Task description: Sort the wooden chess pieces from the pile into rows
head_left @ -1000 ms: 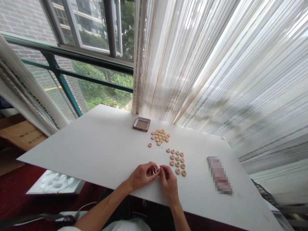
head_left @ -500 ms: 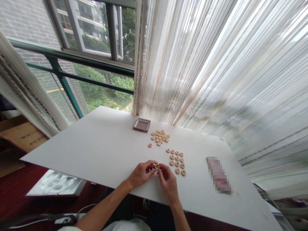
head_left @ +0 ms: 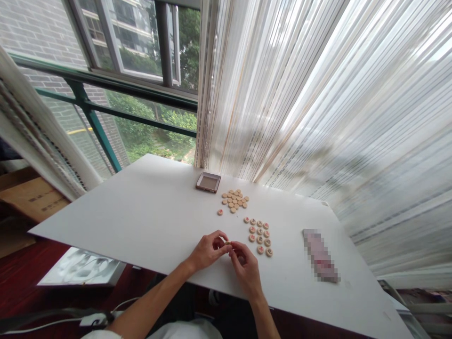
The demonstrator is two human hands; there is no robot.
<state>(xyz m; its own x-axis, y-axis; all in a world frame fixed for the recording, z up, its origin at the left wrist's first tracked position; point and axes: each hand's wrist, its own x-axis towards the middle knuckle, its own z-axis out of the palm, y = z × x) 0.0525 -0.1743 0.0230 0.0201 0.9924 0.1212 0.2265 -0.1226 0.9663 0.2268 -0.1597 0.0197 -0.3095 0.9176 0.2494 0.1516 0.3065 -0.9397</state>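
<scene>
Between the fingertips of both hands is a round wooden Chinese chess piece, mostly covered by the fingers. My left hand pinches it from the left, and my right hand meets it from the right with thumb and index finger. Just right of my hands, several chess pieces lie face up in rough rows, with red or dark characters. Farther back is a loose cluster of pieces showing plain faces. One piece with a red mark lies apart, left of the cluster.
A shallow square box stands at the back of the white table. A blurred-out pinkish oblong object lies at the right. Striped curtains hang behind the table's far edge. Cardboard boxes stand at the left.
The held piece has been turned: its dark-marked face showed before, and now only a sliver is visible between the fingers. Both hands have closed in slightly around it.
</scene>
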